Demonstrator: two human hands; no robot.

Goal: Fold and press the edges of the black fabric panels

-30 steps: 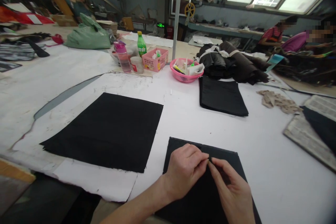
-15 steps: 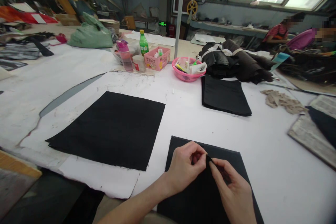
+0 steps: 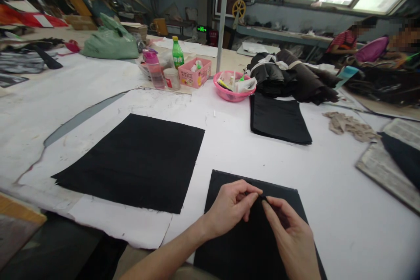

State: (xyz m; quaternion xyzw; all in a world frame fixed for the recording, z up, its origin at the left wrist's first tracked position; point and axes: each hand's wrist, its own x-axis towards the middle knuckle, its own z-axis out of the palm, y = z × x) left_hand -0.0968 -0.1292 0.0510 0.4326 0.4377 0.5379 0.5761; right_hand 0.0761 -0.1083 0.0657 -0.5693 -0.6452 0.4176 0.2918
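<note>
L hand edged fwd, meets R hand, pinching cloth

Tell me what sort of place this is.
Likely a garment workshop: a cut black fabric panel on a long paper-covered table, bundled dark cloth behind, a smaller black piece in front.

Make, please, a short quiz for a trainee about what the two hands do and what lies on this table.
1. True or false: the left hand and the right hand pinch the near black cloth at one spot close to its far edge.
2. What stands just right of the pink box? A) a green bag B) a pink basket C) a newspaper
3. In a few words: what lies left of the near black cloth?

Key: 1 true. 2 B. 3 a larger black cloth, lying flat, with no hand on it.
</note>
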